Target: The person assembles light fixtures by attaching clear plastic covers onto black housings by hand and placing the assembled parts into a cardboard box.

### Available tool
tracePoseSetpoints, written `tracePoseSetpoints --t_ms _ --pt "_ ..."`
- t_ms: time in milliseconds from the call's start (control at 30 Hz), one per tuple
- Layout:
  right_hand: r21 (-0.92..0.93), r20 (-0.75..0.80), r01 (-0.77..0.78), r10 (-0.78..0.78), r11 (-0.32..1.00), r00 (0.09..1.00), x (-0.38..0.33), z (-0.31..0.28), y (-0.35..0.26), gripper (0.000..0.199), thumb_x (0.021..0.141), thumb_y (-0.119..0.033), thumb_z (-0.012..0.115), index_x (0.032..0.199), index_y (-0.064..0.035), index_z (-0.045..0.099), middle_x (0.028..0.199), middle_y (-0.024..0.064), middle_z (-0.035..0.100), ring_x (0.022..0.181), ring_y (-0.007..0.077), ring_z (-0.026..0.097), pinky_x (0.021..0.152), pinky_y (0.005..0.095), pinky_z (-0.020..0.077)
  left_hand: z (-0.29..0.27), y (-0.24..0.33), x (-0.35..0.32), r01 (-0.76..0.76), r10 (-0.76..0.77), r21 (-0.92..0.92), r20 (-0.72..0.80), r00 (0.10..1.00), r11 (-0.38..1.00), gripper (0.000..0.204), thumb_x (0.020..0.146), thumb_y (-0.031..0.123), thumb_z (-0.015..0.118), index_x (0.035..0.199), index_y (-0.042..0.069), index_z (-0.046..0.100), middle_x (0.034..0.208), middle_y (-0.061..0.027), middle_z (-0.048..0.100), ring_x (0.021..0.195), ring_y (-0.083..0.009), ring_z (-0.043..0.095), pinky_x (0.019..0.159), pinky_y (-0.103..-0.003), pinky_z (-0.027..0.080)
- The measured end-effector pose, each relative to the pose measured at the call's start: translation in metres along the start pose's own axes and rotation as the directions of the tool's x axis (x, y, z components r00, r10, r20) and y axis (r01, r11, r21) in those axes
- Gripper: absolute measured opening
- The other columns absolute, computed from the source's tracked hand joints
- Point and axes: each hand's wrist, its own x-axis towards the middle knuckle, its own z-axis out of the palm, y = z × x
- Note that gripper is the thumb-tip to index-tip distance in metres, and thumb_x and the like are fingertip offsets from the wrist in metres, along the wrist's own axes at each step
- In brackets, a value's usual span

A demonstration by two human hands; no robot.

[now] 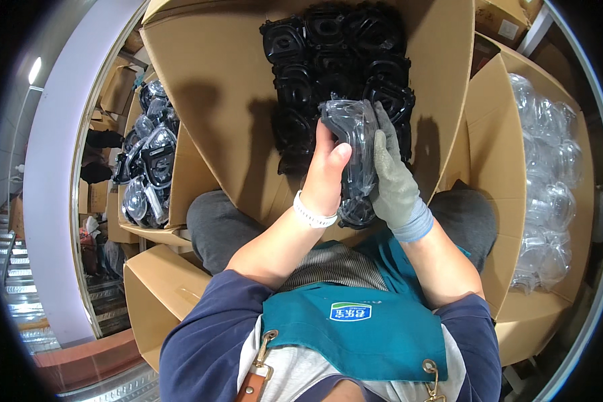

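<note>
Between my two hands stands a clear, curved plastic cover with a black part at its near end; it looks like a lamp lens on a housing, though its exact kind is unclear. My bare left hand, a white band at the wrist, presses its left side with the thumb near me. Against its right side lies my right hand in a grey glove, fingers pointing away from me. Beneath and beyond, several black plastic housings sit in rows inside a large cardboard box.
On the left, a cardboard box holds mixed clear and black parts. To the right, another box contains stacked clear covers. An open cardboard flap lies at the lower left, near a metal roller conveyor.
</note>
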Motion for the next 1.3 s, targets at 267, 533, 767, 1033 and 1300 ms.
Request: tracePoseSetpoints --t_ms 267,533,767,1033,1300 --pt "0.043 -0.210 -0.043 0.051 0.998 0.976 0.003 -0.003 0.015 0.060 0.100 -0.029 0.050 0.147 -0.0049 0.023 0.135 0.0096 0.046 0.119 0.0166 0.049 0.103 0.0275 0.0394 -0.013 -0.009 0.003 -0.154 0.157 0.309 0.015 0.988 0.939 0.049 0.093 0.033 0.051 0.131 0.004 0.045 0.129 -0.0093 0.047 0.118 -0.0181 0.046 0.103 -0.032 0.036" --pt "-0.902 0.020 0.311 -0.690 0.299 0.724 0.005 -0.008 0.019 0.084 0.076 -0.046 0.075 0.137 -0.0014 0.039 0.131 0.0305 0.042 0.114 0.0429 0.049 0.096 0.0463 0.0431 0.017 0.001 -0.003 -0.014 -0.055 -0.212 -0.318 0.947 0.977 0.041 0.103 0.031 0.034 0.124 0.001 0.051 0.121 -0.0084 0.058 0.111 -0.0193 0.052 0.098 -0.034 0.039" --pt "-0.495 -0.089 0.623 -0.749 0.606 0.657 -0.010 0.000 0.040 0.060 0.086 -0.014 0.064 0.134 0.0091 0.036 0.128 0.0233 0.044 0.117 0.0309 0.048 0.100 0.0393 0.0400 -0.010 0.018 0.036 -0.054 -0.189 -0.455 -0.471 0.862 0.889 0.058 0.096 0.055 0.028 0.121 0.010 0.057 0.117 -0.0095 0.062 0.106 -0.0288 0.058 0.095 -0.042 0.045" --pt "-0.215 0.034 0.095 -0.090 0.972 0.995 -0.016 -0.002 0.004 0.009 0.093 -0.006 0.047 0.088 -0.0031 0.054 0.073 -0.0053 0.045 0.067 0.0024 0.039 0.059 0.0192 0.0370 -0.007 0.021 0.028 -0.097 -0.162 -0.430 -0.527 0.834 0.897 0.057 0.095 0.056 0.033 0.119 0.010 0.058 0.117 -0.0086 0.063 0.108 -0.0272 0.058 0.096 -0.041 0.045" --pt "-0.245 -0.156 -0.005 -0.034 0.970 0.987 -0.008 0.004 -0.001 0.024 0.091 -0.015 0.059 0.104 0.0053 0.059 0.098 0.0081 0.059 0.084 0.0124 0.057 0.073 0.0255 0.0495 -0.037 0.019 0.032 -0.185 0.049 -0.304 -0.405 0.913 0.935 0.054 0.096 0.051 0.032 0.122 0.008 0.053 0.117 -0.0122 0.061 0.108 -0.0305 0.057 0.096 -0.044 0.044"
